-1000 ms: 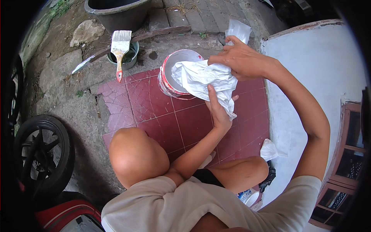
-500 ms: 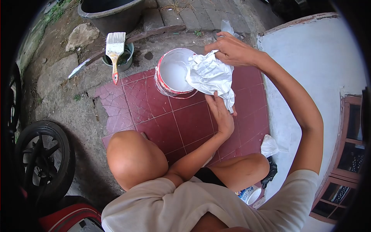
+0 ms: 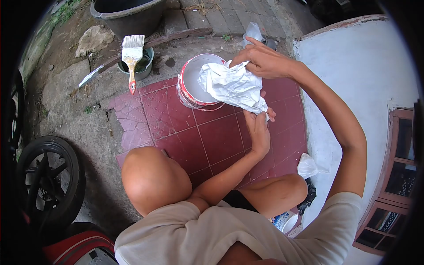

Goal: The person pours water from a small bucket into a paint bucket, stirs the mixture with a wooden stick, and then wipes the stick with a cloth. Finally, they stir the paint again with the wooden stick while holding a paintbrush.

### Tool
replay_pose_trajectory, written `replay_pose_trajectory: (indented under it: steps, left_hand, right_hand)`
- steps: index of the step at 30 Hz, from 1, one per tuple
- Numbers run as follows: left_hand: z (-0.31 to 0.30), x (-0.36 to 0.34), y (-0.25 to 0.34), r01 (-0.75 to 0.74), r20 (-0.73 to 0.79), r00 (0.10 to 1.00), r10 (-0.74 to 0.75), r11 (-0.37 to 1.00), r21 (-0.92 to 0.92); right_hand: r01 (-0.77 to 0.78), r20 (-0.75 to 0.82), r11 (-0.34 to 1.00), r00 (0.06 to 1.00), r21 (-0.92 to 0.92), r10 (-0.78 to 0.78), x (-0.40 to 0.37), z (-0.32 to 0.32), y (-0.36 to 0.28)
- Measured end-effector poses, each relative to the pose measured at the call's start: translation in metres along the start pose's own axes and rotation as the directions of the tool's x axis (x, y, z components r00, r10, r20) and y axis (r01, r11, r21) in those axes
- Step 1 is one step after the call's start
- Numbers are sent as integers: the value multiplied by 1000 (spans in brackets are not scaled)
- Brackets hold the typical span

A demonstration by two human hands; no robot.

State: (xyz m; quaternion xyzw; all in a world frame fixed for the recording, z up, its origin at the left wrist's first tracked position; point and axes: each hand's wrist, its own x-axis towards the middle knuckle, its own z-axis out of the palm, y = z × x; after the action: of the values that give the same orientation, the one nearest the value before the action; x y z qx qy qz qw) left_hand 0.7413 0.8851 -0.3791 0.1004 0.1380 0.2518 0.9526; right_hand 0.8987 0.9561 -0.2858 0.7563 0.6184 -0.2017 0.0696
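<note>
A crumpled white bag (image 3: 234, 86) hangs tilted over the right side of an open, red-rimmed bucket (image 3: 181, 90); its left end covers part of the opening. White material (image 3: 192, 81) shows inside the bucket, which stands on the red tiles. My right hand (image 3: 265, 59) grips the bag's upper edge, with the index finger raised. Lower down, my left hand (image 3: 259, 130) is closed around the bag's bottom end. The bag's mouth and any contents are hidden from me.
A wide paintbrush (image 3: 132, 55) rests across a small tub (image 3: 148, 70) at the left. Behind stands a large dark basin (image 3: 128, 20). A white wall (image 3: 353, 66) borders the right side. A motorcycle wheel (image 3: 51, 185) is at the lower left, and a knotted white bag (image 3: 308, 166) lies near the wall.
The bag has shifted left, farther over the bucket opening, and tilted more. My right hand has moved slightly left with it, while my left hand has slid a little to the right.
</note>
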Motion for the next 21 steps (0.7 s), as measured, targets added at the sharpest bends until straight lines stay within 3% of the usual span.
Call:
replay_pose_trajectory:
  steps: [5,8,11,14,17,20,21]
  left_hand:
    - [-20,12,-2,196,149,970,-193,981,-6]
    - [4,4,3,139,-41,989,-144,984,-110]
    - [1,6,-7,106,-116,987,-114,992,-73]
    - [-9,7,-4,155,-40,988,-152,984,84]
    - [-11,5,-1,210,-24,978,-209,969,132]
    - [-4,5,-1,202,-93,976,-195,977,73]
    - [-6,4,-1,204,-87,977,-193,968,143]
  right_hand:
    - [23,-62,999,998,32,-21,0,3,-1]
    - [3,-65,1000,998,31,-1,1,0,0]
    - [21,-112,999,994,40,-17,0,-1,4]
    - [13,-102,999,995,51,-8,1,-5,4]
    - [-41,-10,995,999,87,42,4,-10,1]
    - [-23,-24,988,999,150,27,4,-7,3]
    - [-37,-19,986,999,164,41,5,-6,3]
